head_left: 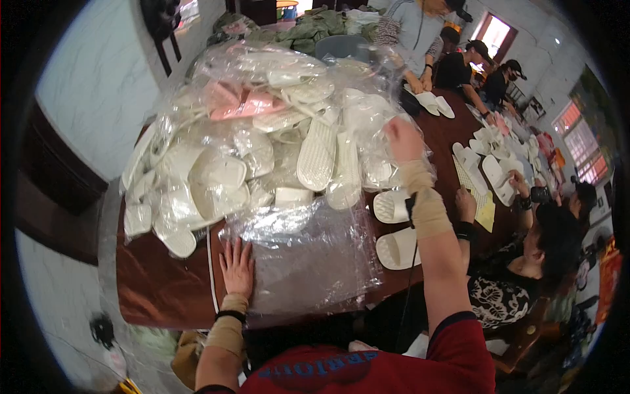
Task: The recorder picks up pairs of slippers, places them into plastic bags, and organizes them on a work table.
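Note:
My left hand (237, 268) lies flat with its fingers spread, on the brown table at the left edge of a flat clear plastic bag (308, 262). My right hand (404, 140) is stretched out to the right side of a big pile, its fingers curled against clear plastic film; what they grip is hidden. White slippers (316, 154) in clear bags make up most of the pile, with a pink pair (243, 100) near the top. Under my right forearm lie two unwrapped white slippers (397, 248), side by side.
The brown table (164, 289) runs off to the far right. A person (420, 39) stands across it, handling white slippers (436, 104). A seated person (518, 262) on the right reaches in near more slippers (499, 177) and a yellow sheet (485, 213). A thin dark cord hangs beside my right forearm.

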Demonstrator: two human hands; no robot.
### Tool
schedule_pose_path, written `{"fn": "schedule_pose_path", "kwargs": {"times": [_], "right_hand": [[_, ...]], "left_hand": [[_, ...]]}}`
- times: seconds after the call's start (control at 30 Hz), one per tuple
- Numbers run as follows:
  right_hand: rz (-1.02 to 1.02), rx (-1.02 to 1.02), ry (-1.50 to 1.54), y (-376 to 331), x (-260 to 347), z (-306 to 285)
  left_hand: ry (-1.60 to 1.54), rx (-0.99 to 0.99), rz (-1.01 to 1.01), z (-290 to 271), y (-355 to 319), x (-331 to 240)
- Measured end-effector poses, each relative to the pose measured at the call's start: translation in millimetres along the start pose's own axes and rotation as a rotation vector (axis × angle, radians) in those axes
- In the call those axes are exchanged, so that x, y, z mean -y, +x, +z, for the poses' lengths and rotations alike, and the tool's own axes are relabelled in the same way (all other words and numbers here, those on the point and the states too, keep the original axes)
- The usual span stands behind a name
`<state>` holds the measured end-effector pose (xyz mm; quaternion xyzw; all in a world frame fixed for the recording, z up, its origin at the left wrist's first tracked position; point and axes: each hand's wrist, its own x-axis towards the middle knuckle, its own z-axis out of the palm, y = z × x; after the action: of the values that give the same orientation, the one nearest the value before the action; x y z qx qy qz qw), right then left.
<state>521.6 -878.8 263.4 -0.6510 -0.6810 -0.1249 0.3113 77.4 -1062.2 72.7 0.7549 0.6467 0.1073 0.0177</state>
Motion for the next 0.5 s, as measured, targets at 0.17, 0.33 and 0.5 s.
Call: {"fn": "schedule_pose_path", "kwargs": {"times": [0.17,0.33,0.5], "right_hand": [[0.067,-0.155,0.663,-1,39,-103],[0.329,0.118,1.119,-50,125,-156],[0.433,0.267,1.415,-130,215,-91]], "left_hand": [[0.011,-0.076,0.015,1,3,6],[0.004,-0.095,0.000,11,2,11],[-0.012,-0.107,0.015,13,4,2]]}}
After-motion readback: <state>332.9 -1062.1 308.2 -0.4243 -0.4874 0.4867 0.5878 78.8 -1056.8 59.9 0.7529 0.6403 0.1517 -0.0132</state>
